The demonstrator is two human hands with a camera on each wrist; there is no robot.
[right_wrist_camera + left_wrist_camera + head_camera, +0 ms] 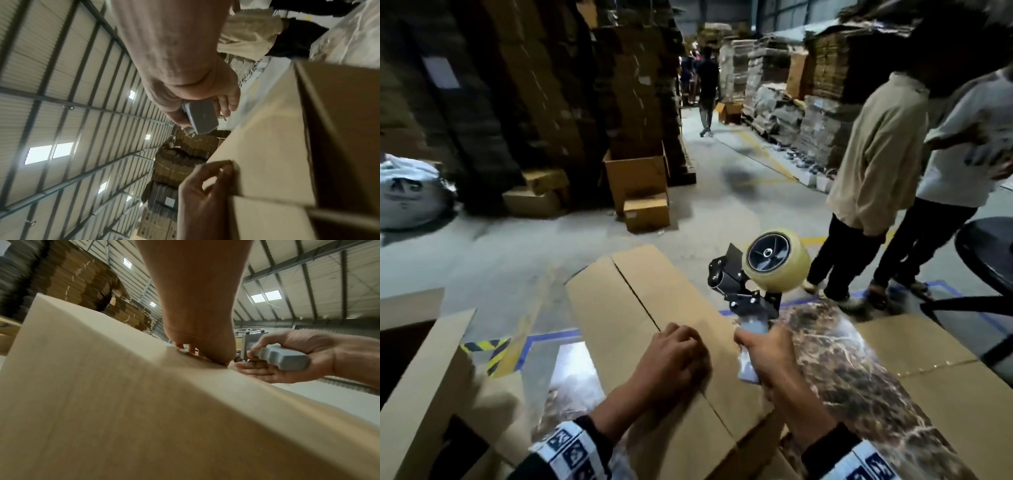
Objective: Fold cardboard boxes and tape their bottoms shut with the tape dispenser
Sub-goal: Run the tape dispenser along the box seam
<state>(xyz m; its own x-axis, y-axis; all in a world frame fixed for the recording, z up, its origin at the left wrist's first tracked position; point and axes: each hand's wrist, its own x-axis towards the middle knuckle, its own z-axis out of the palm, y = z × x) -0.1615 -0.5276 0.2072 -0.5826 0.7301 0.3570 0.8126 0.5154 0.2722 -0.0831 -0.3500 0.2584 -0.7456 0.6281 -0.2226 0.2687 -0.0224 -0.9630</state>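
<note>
A brown cardboard box lies on the table in front of me, its flaps folded shut, with the bare seam running away from me. My left hand rests on the flaps near the seam with bent fingers, and its fingertips press on the cardboard. My right hand grips the grey handle of the tape dispenser. It holds the dispenser just right of the box, with the clear tape roll raised above the box's right edge. In the right wrist view the handle sits in my palm beside the box.
The table top is marble-patterned. Flat cardboard lies at its right and an open box stands at the left. Two persons stand close at the right by a black chair. Tall cardboard stacks line the aisle.
</note>
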